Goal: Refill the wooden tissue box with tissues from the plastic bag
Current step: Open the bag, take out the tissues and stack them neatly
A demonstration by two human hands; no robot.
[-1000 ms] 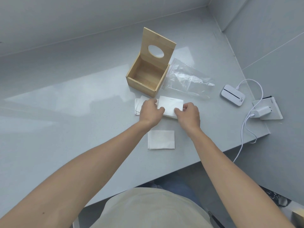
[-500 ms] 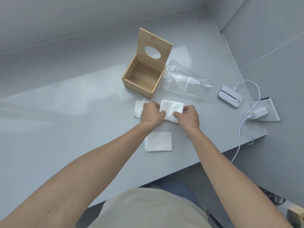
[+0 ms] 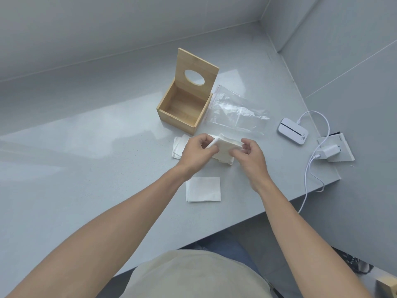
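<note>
Tissue box (image 3: 182, 108) open, plastic bag (image 3: 234, 112) alongside.

3 tissue stacks (image 3: 203, 189), 1 box (image 3: 182, 108), 1 bag (image 3: 234, 112)

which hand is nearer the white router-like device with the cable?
Right. The right hand sits just left of the white device; the left hand lies farther left, beyond the held tissue stack.

bare forearms with no sleeves, a beige top (image 3: 193, 274), and blue trousers (image 3: 225, 246) below it.
</note>
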